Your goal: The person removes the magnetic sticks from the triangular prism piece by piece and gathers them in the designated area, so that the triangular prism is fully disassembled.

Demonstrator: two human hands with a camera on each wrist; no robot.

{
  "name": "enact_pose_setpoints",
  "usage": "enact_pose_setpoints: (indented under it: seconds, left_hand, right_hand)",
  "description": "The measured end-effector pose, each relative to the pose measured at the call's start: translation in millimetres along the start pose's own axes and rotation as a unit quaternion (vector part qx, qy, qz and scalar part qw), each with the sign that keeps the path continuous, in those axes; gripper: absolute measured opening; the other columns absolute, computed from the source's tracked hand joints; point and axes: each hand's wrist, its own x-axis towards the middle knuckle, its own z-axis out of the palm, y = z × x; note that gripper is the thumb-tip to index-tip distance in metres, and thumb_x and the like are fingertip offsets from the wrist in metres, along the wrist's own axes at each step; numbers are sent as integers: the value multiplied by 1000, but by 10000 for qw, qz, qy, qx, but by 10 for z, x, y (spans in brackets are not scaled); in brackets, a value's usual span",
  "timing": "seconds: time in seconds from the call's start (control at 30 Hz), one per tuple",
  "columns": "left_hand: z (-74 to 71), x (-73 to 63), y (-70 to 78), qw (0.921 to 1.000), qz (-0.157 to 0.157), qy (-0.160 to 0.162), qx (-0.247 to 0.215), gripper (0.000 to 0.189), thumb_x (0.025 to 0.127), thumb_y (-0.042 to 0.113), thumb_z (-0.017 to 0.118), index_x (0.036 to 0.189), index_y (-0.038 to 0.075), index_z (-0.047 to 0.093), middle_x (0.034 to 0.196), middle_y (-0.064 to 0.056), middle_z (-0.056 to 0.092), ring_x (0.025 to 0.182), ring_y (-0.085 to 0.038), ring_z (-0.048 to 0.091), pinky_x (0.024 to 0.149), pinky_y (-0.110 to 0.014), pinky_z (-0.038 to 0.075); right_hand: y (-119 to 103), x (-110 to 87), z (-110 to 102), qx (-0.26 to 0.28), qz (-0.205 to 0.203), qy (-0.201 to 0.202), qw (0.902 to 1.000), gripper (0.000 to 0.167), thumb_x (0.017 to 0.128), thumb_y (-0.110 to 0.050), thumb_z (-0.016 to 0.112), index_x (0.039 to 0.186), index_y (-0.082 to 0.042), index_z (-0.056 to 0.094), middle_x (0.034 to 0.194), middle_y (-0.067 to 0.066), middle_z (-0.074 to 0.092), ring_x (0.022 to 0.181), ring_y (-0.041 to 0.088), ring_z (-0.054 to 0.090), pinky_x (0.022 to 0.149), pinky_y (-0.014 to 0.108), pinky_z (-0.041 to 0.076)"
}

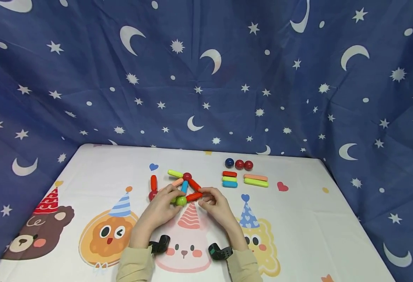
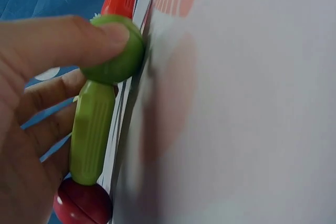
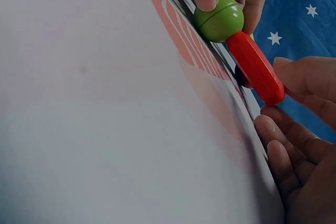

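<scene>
My left hand point(image 1: 161, 206) grips a green ball point(image 1: 181, 201), its thumb lying across the ball and fingers behind in the left wrist view. A yellow-green rod point(image 2: 93, 135) links that ball to a dark red ball point(image 2: 84, 203). My right hand point(image 1: 217, 206) pinches the outer end of a red rod point(image 3: 255, 69), whose other end meets the green ball. Behind the hands, a blue rod point(image 1: 184, 187), an orange rod point(image 1: 177, 182), a second red rod point(image 1: 194, 185) and a yellow rod point(image 1: 175, 173) spread from another red ball point(image 1: 187, 177).
An upright-looking red rod point(image 1: 153, 183) joins the red ball left of my left hand. At the back right lie a dark blue ball point(image 1: 229, 163), two red balls point(image 1: 239, 164) and several loose rods point(image 1: 229, 179). A star-patterned blue curtain point(image 1: 206, 78) borders the white printed table point(image 1: 319, 227).
</scene>
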Motion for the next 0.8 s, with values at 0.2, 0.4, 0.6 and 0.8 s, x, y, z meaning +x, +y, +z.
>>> enact_pose_setpoints:
  seconds: [0.2,0.4,0.6,0.8]
  left_hand:
    - [30,22,-1,9998,101,114,123,37,79,13,76,116,16,68,118,2,58,107,-20,54,99,-44,46]
    - [38,25,-21,9996,109,194,174,37,79,14,77,115,17,69,115,3,58,106,-20,56,98,-44,46]
    - [46,21,-12,9995,87,198,233,38,79,15,77,116,18,68,114,2,58,108,-21,56,100,-47,45]
    - [52,29,-9,9994,137,243,224,38,79,14,77,116,19,68,118,2,59,107,-21,57,100,-46,46]
  right_hand:
    - [1,1,-13,-63,20,-189,9998,39,86,-14,69,123,-15,60,112,10,56,91,17,51,73,16,42]
    - [-1,14,-1,60,139,-355,9993,36,85,-15,71,119,-13,60,106,13,56,89,17,49,70,16,40]
    - [-64,4,127,-395,250,-581,9972,32,86,-23,70,117,-20,63,104,8,62,83,16,48,66,20,38]
    - [-117,-6,247,-830,74,-208,9963,24,90,-24,65,113,-21,67,106,5,65,92,17,54,80,29,45]
